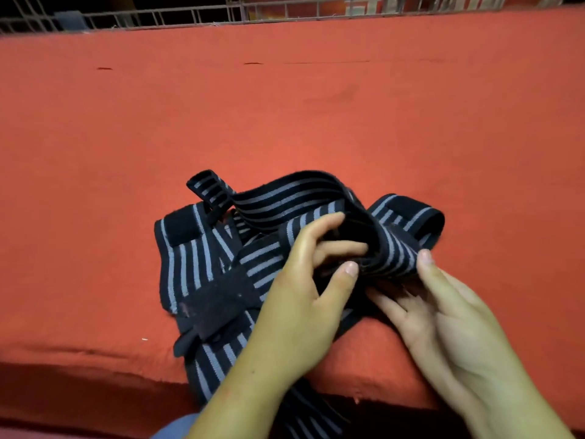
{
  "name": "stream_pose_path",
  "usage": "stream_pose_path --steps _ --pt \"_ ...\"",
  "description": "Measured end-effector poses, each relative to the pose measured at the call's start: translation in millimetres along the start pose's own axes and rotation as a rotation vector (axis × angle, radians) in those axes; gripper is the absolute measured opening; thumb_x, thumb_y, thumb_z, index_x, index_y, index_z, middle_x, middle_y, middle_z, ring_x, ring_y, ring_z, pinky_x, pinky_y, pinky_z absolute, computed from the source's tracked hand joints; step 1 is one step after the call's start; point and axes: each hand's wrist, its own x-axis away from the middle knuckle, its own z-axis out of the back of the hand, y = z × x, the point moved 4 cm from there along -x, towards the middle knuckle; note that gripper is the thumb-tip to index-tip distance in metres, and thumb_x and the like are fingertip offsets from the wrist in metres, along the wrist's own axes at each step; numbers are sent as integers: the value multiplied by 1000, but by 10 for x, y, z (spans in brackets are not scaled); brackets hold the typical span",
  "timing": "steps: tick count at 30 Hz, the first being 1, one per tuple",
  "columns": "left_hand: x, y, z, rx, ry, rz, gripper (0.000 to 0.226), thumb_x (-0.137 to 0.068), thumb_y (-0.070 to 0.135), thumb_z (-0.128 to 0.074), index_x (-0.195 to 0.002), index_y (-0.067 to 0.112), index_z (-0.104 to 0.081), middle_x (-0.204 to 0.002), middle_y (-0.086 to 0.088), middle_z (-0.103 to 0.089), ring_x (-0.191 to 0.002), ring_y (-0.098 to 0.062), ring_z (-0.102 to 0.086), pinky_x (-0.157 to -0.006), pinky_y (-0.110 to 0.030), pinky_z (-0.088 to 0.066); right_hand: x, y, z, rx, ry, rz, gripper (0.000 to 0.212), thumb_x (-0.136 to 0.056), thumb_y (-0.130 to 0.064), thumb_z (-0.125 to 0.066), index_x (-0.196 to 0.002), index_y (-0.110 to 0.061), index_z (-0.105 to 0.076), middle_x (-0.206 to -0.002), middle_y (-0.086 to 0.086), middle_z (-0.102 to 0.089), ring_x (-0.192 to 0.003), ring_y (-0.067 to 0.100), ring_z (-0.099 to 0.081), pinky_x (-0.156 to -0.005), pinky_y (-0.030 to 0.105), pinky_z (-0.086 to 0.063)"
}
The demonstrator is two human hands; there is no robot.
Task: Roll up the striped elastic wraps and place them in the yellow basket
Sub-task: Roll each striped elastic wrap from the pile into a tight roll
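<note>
Red cloth [285, 115] spread over a wide flat surface, with a metal wire grid [196, 17] along the far edge. Dark behind the grid.

Striped elastic wraps [190, 264], black with grey lines, lying in a loose tangled heap close to the near edge, about the middle of it. One end hanging down over the near edge. Black fuzzy patch [185, 228] at the far left of the heap, and a second fuzzy patch [221, 299] nearer, a bit dusty.

Left hand [300, 299] on the right part of the heap, fingers curled into a fold of a wrap, thumb bent toward them, holding that fold. Right hand [443, 315] just beside it, palm turned up, fingers slipped under the same wrap and thumb pressed on top, pinching the strip. Both hands close together, nearly touching.

Small bit of blue cloth [177, 426] at the very bottom, below the near edge.
</note>
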Motion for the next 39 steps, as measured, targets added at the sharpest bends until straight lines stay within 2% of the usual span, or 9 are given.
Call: stream_pose_path --steps 8,12,16,22,25,28,32,35,39 --pt "-51 -67 63 29 -12 38 21 -97 26 -71 -111 41 -69 -114 30 -70 -113 10 -63 -90 -4 -43 66 -24 -105 60 -147 -3 38 -100 -23 -52 -128 -5 -70 -131 14 -72 -124 23 -67 -98 32 -57" --pt "-63 -116 49 19 -138 62 31 -92 31 -77 -121 38 -70 -121 24 -71 -117 4 -64 -97 -12 -48 66 -26 -93 88 -126 -17 32 -93 -24 -59 -114 -5 -75 -107 9 -79 -102 14 -74 -85 22 -58" --pt "-52 -178 -34 -59 -256 30 43 -87 46 -78 -129 42 -66 -133 21 -64 -133 -6 -54 -112 -32 -43 54 -14 -88 122 -112 -17 29 -93 -25 -60 -108 -7 -77 -105 11 -78 -86 11 -74 -73 20 -57" --pt "-44 -182 -88 -85 -129 -21 15 -101 35 -65 -109 40 -77 -126 27 -67 -128 -3 -57 -109 -31 -44 62 -9 -103 181 -127 -30 36 -94 -28 -57 -120 -9 -73 -118 9 -77 -103 13 -74 -80 19 -57" --pt "-48 -142 -69 -47 -32 -25 21 -105 24 -61 -113 30 -79 -115 25 -73 -114 6 -65 -96 -14 -47 66 -13 -120 142 -137 -49 39 -95 -28 -55 -127 -11 -71 -127 8 -75 -113 13 -71 -89 23 -58" --pt "-44 -114 -68 -17 35 12 23 -106 29 -58 -101 28 -80 -94 18 -78 -91 1 -71 -78 -12 -50 73 -22 -118 61 -130 -71 37 -96 -26 -55 -125 -15 -74 -131 8 -73 -118 16 -69 -94 28 -59" --pt "-53 -155 -18 -32 172 47 39 -105 40 -54 -82 12 -70 -75 -5 -70 -70 -18 -66 -64 -32 -52 77 -43 -125 -26 -113 -102 36 -97 -22 -54 -127 -14 -73 -131 11 -72 -120 22 -70 -96 36 -59" --pt "-90 -298 113 27 289 119 48 -105 48 -51 -94 4 -68 -90 -22 -69 -84 -35 -67 -78 -49 -55 78 -85 -109 -91 -77 -110 43 -96 -23 -53 -136 -13 -66 -132 11 -72 -122 23 -69 -93 40 -61" --pt "-86 -370 136 161 348 189 39 -107 46 -52 -99 17 -75 -98 -21 -73 -93 -39 -69 -87 -58 -57 68 -116 -72 -143 -7 -116 49 -93 -23 -54 -137 -6 -64 -129 16 -72 -122 30 -69 -100 51 -55"
